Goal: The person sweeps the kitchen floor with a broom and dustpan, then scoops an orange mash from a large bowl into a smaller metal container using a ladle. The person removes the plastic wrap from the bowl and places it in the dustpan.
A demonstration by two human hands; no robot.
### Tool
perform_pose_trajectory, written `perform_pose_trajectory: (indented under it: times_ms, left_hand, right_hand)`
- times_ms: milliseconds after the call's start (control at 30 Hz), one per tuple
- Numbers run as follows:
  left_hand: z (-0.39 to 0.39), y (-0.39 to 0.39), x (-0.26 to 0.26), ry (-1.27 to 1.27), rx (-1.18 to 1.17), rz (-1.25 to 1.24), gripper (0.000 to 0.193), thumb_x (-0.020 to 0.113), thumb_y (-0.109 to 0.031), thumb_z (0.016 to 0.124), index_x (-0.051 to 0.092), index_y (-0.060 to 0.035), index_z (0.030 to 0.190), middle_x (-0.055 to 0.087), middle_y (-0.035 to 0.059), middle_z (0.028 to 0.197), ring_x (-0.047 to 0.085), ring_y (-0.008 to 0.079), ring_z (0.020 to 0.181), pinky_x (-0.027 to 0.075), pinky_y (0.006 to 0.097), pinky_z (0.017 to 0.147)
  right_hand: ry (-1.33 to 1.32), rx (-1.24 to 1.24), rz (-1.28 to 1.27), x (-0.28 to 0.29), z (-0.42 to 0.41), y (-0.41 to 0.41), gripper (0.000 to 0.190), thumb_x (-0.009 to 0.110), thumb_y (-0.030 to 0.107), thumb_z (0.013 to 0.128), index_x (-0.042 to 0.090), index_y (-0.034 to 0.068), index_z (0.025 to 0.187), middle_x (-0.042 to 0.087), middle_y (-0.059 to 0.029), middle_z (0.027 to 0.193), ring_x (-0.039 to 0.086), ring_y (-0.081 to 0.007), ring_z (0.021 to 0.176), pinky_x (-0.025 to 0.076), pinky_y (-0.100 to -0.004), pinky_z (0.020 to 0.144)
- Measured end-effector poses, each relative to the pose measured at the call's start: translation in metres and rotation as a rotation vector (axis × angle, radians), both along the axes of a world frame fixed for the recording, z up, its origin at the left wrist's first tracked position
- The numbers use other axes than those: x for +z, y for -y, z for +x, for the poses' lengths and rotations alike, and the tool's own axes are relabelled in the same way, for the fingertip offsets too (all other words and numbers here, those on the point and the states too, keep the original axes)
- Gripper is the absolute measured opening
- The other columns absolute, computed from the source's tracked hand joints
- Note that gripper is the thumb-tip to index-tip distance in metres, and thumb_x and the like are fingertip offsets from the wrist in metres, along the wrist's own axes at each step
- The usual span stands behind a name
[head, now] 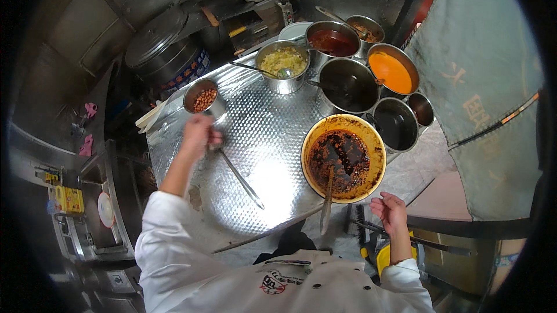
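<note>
My left hand (200, 136), slightly blurred, is over the left part of the metal-topped table, just in front of a steel pot of peanuts (204, 100). Close to its fingers lies the bowl end of a long-handled metal ladle (239, 177); whether the fingers touch it I cannot tell. My right hand (388, 209) is held with fingers apart beside the table's front edge, holding nothing. To its upper left sits a large yellow-lined basin (378, 152) with dark red chili oil (341, 156) and a wooden-looking utensil (328, 199) leaning over its near rim.
Behind the basin stand several steel pots: chopped yellow-green food (283, 61), red oil (333, 43), dark liquid (348, 86), orange sauce (390, 71) and another dark liquid (395, 125). A large lidded pot (161, 47) is beyond the table's left side. A cloth curtain (483, 95) hangs at right.
</note>
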State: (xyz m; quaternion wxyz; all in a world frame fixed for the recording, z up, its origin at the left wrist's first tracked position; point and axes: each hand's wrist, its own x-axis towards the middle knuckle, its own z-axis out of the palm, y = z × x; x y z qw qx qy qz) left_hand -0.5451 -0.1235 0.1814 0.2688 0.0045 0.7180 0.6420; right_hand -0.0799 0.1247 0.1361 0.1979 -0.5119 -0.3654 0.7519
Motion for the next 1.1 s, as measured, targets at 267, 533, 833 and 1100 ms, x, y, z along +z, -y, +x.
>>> perform_pose_trajectory:
  times_ms: [267, 533, 833, 1100]
  left_hand:
    - [-0.077, 0.025, -0.030, -0.130, 0.160, -0.199, 0.019, 0.053, -0.014, 0.084, 0.053, 0.0047, 0.085, 0.056, 0.0107, 0.068, 0.058, 0.0208, 0.053, 0.052, 0.0340, 0.045]
    - [-0.066, 0.011, -0.004, -0.113, 0.164, 0.007, 0.016, 0.045, -0.007, 0.086, 0.051, 0.0072, 0.085, 0.061, 0.0183, 0.081, 0.061, 0.0247, 0.053, 0.055, 0.0327, 0.047]
    - [0.004, -0.036, 0.007, -0.007, -0.162, -0.092, 0.006, 0.048, -0.002, 0.082, 0.050, 0.0031, 0.081, 0.060, 0.0156, 0.073, 0.061, 0.0227, 0.053, 0.056, 0.0324, 0.049]
    - [0.026, -0.101, -0.022, 0.115, -0.273, 0.008, 0.006, 0.051, -0.004, 0.085, 0.052, -0.0010, 0.080, 0.059, 0.0091, 0.079, 0.060, 0.0203, 0.063, 0.056, 0.0330, 0.061]
  right_hand:
    - [0.062, -0.020, 0.035, 0.010, 0.008, -0.013, 0.023, 0.045, 0.007, 0.088, 0.049, -0.006, 0.107, 0.062, -0.0196, 0.084, 0.063, -0.0238, 0.066, 0.054, -0.0317, 0.058]
    - [0.070, -0.052, 0.029, 0.012, 0.028, -0.001, 0.018, 0.047, 0.006, 0.089, 0.051, -0.005, 0.103, 0.062, -0.0171, 0.082, 0.063, -0.0229, 0.065, 0.053, -0.0291, 0.056]
    - [0.069, -0.108, 0.025, 0.004, 0.045, 0.001, 0.020, 0.045, 0.002, 0.086, 0.051, -0.007, 0.104, 0.063, -0.0185, 0.085, 0.064, -0.0229, 0.067, 0.054, -0.0288, 0.057]
    - [0.075, -0.164, 0.048, 0.011, 0.064, 0.003, 0.020, 0.046, 0.003, 0.087, 0.052, -0.007, 0.103, 0.063, -0.0190, 0.085, 0.063, -0.0228, 0.066, 0.053, -0.0289, 0.056]
